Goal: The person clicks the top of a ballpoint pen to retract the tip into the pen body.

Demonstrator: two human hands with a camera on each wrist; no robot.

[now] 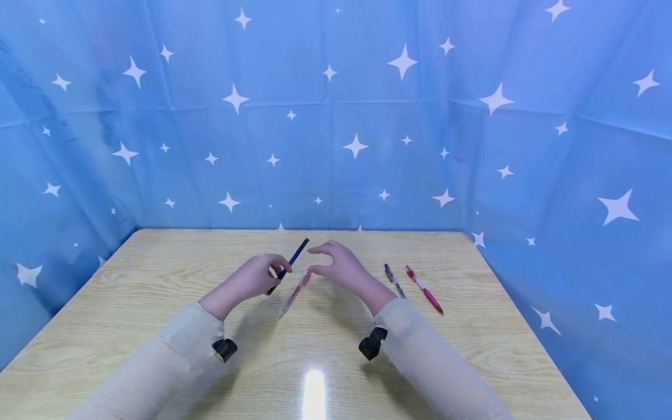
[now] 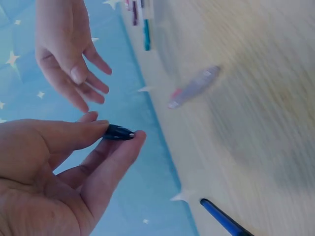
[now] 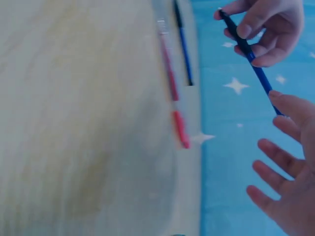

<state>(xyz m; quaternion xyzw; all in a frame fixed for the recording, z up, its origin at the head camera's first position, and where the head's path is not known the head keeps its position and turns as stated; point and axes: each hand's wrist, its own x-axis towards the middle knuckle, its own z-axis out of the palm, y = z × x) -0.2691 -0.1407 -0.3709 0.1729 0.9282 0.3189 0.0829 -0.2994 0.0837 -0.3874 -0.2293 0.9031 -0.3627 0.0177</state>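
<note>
1. Pinching black-and-blue pen point(image 3: 261, 76) between thumb and fingers of left hand point(image 1: 257, 272); slanting from 11 to 5 o'clock in right-wrist view, apparently hanging clear of table point(image 1: 157, 274).
2. Holding right hand point(image 1: 341, 265) at left hand's 3 o'clock, spreading fingers, gripping nothing; possibly touching end of held pen, cannot tell.
3. Seeing pink pen point(image 1: 295, 294) lying at left hand's 4 o'clock; in right-wrist view, second blue pen point(image 3: 184, 44) lying between held pen's 9 and 10 o'clock.
4. Also noting dark pen point(image 1: 395, 281) and red-pink pen point(image 1: 424, 290) lying between right hand's 3 and 4 o'clock.
5. Risking a drop, likely from pinching a slim barrel by fingertips only.
6. Risking a fumble if letting go on left before gripping on right.
7. Risking nudging or rolling pink pen by lowering right thumb near its 1 o'clock end.
8. Risking mixing up both blue pens, probably through looking so alike.
</note>
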